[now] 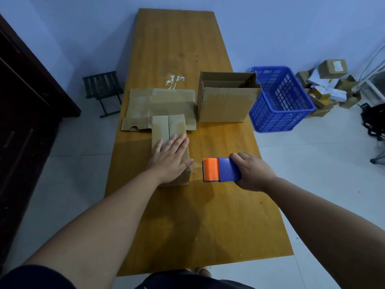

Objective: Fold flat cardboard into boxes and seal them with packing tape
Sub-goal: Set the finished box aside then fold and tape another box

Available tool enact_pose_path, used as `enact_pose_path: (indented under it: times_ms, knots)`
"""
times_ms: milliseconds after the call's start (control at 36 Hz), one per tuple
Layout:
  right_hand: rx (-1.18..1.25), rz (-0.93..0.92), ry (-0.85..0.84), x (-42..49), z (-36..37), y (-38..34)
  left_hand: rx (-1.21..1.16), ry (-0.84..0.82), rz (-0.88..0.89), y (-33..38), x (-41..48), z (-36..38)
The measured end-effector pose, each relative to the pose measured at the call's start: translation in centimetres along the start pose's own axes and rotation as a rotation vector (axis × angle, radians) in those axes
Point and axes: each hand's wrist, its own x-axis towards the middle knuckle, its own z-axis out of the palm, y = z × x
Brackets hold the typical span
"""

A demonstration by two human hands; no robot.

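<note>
A small closed cardboard box (167, 127) stands on the wooden table (208, 215). My left hand (169, 156) lies flat on the box's top with straight fingers, thumb at its right edge. A short strip of clear tape sticks out from the box's right side. My right hand (251, 171) grips a blue and orange tape dispenser (219, 170) just right of the box, its toothed blade facing the box. Behind the small box lies a flat sheet of cardboard (160, 103). A larger open cardboard box (226, 104) stands at the table's right edge.
A blue plastic crate (280, 101) sits on the floor right of the table. Several small parcels (327, 84) are piled in the far right corner. A dark folding stool (103, 90) stands left of the table, and dark furniture (27, 97) lines the left wall.
</note>
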Motion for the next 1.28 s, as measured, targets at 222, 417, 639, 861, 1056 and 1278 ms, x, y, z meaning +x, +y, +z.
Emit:
enact_pose_path:
  times_ms: [222,417,639,861,1056,1278]
  knots:
    - [-0.106,-0.025,-0.079,1.8,-1.3,-0.1,-0.002,-0.003,0.009,0.1,-0.1,0.0]
    - [-0.179,0.027,-0.130,3.0,-0.9,-0.8,-0.027,-0.021,0.006,0.2,-0.1,-0.3]
    - [0.170,0.140,-0.235,2.1,-0.2,0.1,-0.049,-0.021,-0.020,0.2,-0.1,-0.5]
    - [0.289,0.174,-0.064,0.2,-0.6,1.4,-0.021,-0.030,0.006,0.1,-0.2,-0.4]
    - [0.097,0.046,-0.008,0.9,-1.8,1.1,-0.013,-0.034,0.008,0.1,-0.2,-0.4]
    - [-0.154,-0.025,-0.064,1.1,-2.6,-0.3,-0.029,-0.046,-0.014,0.0,0.2,-0.2]
